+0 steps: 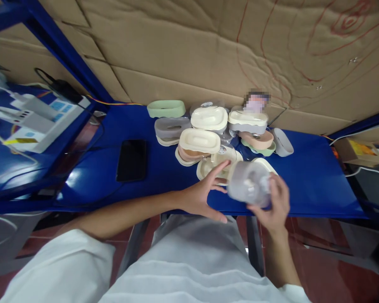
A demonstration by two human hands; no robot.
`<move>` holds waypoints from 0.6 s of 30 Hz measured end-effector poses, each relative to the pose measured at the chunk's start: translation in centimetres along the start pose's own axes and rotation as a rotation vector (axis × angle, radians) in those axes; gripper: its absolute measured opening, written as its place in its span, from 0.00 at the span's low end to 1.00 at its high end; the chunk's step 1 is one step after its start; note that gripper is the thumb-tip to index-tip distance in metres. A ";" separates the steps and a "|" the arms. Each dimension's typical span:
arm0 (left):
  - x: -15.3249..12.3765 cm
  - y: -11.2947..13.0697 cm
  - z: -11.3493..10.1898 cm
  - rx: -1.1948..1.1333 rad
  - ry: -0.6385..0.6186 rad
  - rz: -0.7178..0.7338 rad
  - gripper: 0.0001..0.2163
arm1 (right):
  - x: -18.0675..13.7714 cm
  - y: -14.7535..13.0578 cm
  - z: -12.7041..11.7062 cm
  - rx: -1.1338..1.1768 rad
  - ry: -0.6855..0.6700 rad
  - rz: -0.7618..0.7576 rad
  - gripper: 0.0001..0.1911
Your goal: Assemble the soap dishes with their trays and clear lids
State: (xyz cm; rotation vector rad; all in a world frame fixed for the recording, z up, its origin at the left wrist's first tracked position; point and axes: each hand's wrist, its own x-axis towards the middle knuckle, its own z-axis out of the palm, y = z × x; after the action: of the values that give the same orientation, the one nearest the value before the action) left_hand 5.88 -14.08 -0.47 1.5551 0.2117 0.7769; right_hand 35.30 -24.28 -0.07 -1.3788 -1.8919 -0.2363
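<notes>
My right hand [276, 204] grips a pale, cloudy plastic container [248, 183] by its right side, lifted over the front of the blue table; it is blurred, so its details do not show. Left of it, my left hand [205, 198] is spread, thumb and fingers apart, its fingertips near the container with nothing in them. Behind both hands lies a pile of oval plastic dishes: a cream dish [199, 141] on a peach one, another cream dish [209, 118], a grey dish [172, 127], a green one [166, 109] and a grey one on edge [282, 142].
A black phone [132, 160] lies on the blue table [318, 181] left of the pile. Farther left are a white power strip [50, 122], plugs and cables. Cardboard [177, 50] stands behind the table. A small cardboard box [360, 152] is at the right.
</notes>
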 end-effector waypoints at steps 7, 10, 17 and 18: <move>0.3 1.6 -1.6 0.133 0.213 0.169 0.57 | 4.4 -5.7 3.5 0.464 -0.175 0.056 0.46; 0.4 2.0 -1.8 0.159 0.216 0.145 0.55 | 4.4 -5.1 3.4 0.619 -0.188 0.192 0.42; 0.3 1.0 -1.5 0.188 0.148 0.129 0.58 | 4.1 6.0 0.6 -0.158 0.330 0.493 0.45; 0.3 0.8 -1.4 0.184 0.139 0.109 0.58 | 4.7 8.4 -0.2 -0.221 0.303 0.550 0.47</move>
State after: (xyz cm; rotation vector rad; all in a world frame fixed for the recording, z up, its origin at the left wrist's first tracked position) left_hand 5.01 -12.89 0.31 1.6978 0.3090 0.9750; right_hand 42.19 -17.60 0.89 -1.8368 -1.2131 -0.3597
